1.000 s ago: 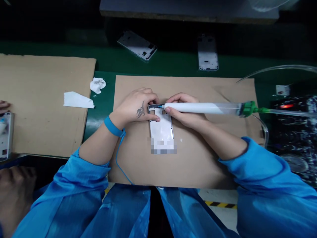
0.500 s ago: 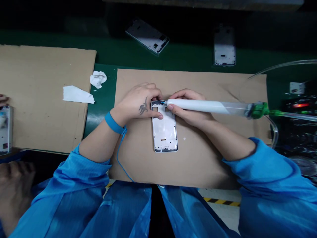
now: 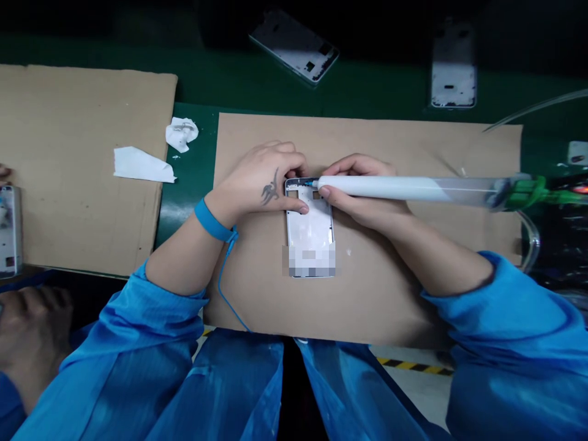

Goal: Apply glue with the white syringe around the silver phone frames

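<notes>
A silver phone frame (image 3: pixel 309 228) lies flat on the brown cardboard sheet (image 3: pixel 248 269) in front of me. My left hand (image 3: pixel 271 180) grips its upper left corner, thumb across the face and fingers curled at the top edge. My right hand (image 3: pixel 374 213) is closed around the front end of a white-filled dispensing syringe (image 3: pixel 386 187). The syringe lies nearly level, its blue needle tip (image 3: pixel 309 183) at the top end of the frame. Whether the tip touches the metal I cannot tell. A blue wrist strap (image 3: pixel 211 222) with a cord circles my left wrist.
Two more phone frames (image 3: pixel 301 49) (image 3: pixel 454 76) lie on the green table behind. Left are crumpled tissue (image 3: pixel 182 133), a torn white paper piece (image 3: pixel 142 165) and another cardboard sheet (image 3: pixel 87 128). Another person's hand (image 3: pixel 34 337) is at far left. A clear hose (image 3: pixel 533 239) runs at right.
The view has shifted slightly, so the frames at the back appear farther right and higher. Both hands keep their grips, and the needle tip stays near the same spot on the phone frame.
</notes>
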The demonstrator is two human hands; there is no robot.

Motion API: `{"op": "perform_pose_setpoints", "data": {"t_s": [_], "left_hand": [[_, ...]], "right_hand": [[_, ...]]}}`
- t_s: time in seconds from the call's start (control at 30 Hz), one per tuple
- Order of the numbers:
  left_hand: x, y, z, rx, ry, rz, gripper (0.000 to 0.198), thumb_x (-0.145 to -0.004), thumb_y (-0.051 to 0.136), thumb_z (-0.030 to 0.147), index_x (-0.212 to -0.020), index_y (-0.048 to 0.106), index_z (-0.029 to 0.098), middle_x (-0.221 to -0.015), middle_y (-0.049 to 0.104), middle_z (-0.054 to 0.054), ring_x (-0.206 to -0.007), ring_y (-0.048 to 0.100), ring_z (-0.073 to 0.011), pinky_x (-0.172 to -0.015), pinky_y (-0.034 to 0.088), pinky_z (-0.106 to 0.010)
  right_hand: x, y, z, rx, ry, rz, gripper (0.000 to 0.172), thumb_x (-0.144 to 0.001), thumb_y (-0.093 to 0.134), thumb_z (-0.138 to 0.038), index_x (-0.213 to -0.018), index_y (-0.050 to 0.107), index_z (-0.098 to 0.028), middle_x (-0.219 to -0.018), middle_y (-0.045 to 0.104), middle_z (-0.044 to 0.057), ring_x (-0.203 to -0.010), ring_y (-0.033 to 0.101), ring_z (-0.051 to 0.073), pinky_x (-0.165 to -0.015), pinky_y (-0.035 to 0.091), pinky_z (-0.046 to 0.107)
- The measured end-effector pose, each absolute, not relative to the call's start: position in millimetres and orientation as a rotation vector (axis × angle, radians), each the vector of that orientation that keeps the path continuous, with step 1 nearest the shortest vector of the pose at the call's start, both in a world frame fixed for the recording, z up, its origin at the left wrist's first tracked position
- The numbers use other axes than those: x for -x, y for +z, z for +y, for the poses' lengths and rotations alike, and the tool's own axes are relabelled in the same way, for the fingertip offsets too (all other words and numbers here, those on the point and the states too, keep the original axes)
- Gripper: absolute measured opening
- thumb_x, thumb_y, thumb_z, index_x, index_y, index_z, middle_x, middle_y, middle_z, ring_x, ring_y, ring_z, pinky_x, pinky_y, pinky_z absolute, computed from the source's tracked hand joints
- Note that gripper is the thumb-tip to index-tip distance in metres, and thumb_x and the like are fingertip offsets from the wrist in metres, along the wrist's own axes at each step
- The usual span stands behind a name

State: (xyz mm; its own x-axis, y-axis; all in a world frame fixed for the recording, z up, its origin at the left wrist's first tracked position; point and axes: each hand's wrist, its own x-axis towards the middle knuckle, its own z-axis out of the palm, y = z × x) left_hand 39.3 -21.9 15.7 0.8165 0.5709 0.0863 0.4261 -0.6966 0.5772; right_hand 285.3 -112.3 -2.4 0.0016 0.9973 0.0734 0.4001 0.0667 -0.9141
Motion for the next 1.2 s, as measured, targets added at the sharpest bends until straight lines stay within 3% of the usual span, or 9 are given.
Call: {"op": "perform_pose_setpoints", "data": {"t_s": [0.47, 1.2], "left_hand": [[-40.5, 18.2, -22.8, -2.434, 0.294, 0.778, 0.069, -0.078, 0.092, 0.083, -0.11, 0.079, 0.024, -0.109, 0.077, -0.011, -0.103, 0.072, -0.0354, -0.094, 0.055, -0.049], [-40.5, 17.6, -24.5, -2.417, 0.298, 0.782, 0.068, -0.079, 0.09, 0.083, -0.111, 0.078, 0.023, -0.113, 0.077, -0.011, -0.107, 0.073, -0.0361, -0.097, 0.054, -0.049]], "right_hand": [[-288.0, 1.9, -112.7, 1.458, 0.941, -1.567, 0.043, -0.079, 0.098, -0.064, -0.092, 0.08, -0.027, -0.092, 0.084, 0.006, -0.074, 0.074, 0.023, -0.063, 0.061, 0.038], [-293.9, -5.2, -111.5, 1.48, 0.935, -1.55, 0.036, -0.082, 0.097, -0.057, -0.093, 0.077, -0.028, -0.093, 0.083, 0.007, -0.078, 0.077, 0.027, -0.069, 0.064, 0.042]]}}
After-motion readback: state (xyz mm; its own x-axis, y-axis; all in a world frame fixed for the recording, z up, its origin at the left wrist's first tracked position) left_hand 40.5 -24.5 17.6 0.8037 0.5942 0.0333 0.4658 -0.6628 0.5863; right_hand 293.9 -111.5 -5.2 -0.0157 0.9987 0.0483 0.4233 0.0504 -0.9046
